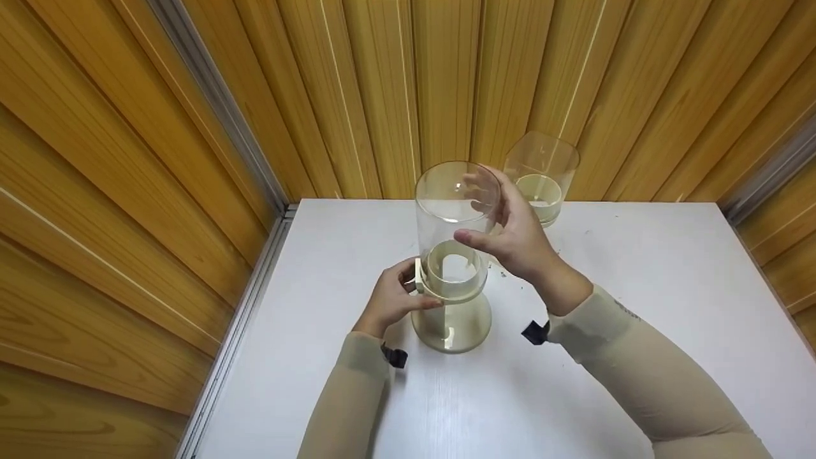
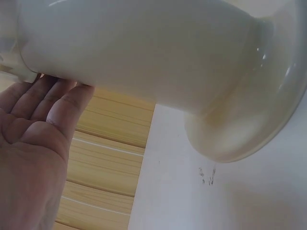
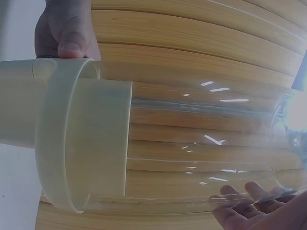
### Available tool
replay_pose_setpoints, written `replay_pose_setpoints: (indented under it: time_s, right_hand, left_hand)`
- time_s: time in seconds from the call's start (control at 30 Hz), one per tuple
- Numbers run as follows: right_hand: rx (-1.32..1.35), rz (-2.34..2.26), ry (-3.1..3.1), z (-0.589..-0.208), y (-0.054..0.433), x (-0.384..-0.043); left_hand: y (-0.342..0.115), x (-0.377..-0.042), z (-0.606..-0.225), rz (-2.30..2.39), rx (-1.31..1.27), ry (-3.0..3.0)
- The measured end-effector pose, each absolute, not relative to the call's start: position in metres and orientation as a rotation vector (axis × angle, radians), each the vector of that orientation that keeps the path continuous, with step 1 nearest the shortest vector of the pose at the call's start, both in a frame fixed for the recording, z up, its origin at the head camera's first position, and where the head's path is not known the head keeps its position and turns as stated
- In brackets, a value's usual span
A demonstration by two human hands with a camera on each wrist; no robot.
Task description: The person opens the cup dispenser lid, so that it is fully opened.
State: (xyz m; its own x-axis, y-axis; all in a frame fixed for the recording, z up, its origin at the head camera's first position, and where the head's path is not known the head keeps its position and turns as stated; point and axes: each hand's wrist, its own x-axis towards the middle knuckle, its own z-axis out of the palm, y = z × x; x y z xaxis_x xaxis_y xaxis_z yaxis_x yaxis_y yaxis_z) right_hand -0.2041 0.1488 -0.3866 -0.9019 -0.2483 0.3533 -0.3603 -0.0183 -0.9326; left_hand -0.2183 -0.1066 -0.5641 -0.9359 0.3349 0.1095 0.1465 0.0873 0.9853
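A clear cylinder [image 1: 446,226] stands upright in the cream collar of a stand with a flared round base [image 1: 451,328]. In the right wrist view the clear cylinder [image 3: 201,129] surrounds a cream inner ring [image 3: 103,139]. My left hand [image 1: 395,296] grips the stand at its collar, thumb in front and fingers behind. The left wrist view shows that hand [image 2: 38,143] with fingertips against the cream stand [image 2: 139,52]. Higher up, my right hand [image 1: 513,233] holds the cylinder's right side near its rim, thumb across the front. Some fingers show through the clear wall.
Behind my right hand, at the white table's [image 1: 605,357] back edge, is a second clear cylinder [image 1: 548,150] with a cream ring. Small dark marks [image 2: 207,176] dot the tabletop. Wood-patterned panels [image 1: 382,95] rise at the back and sides, with a metal corner rail [image 1: 223,95] on the left.
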Motion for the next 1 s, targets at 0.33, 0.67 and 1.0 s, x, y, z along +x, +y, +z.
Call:
replay_pose_setpoints:
  time_s: [0.33, 0.67, 1.0]
  right_hand:
    - [0.615, 2.139, -2.125, -0.387, 0.152, -0.210]
    - [0.635, 2.158, -2.098, -0.389, 0.152, -0.211]
    - [0.645, 2.155, -2.084, -0.387, 0.153, -0.210]
  left_hand:
    - [-0.105, -0.214, -0.565, 1.985, 0.524, 2.172]
    - [-0.111, -0.216, -0.560, 2.059, 0.618, 2.130]
    - [-0.111, -0.218, -0.552, 2.078, 0.636, 2.288]
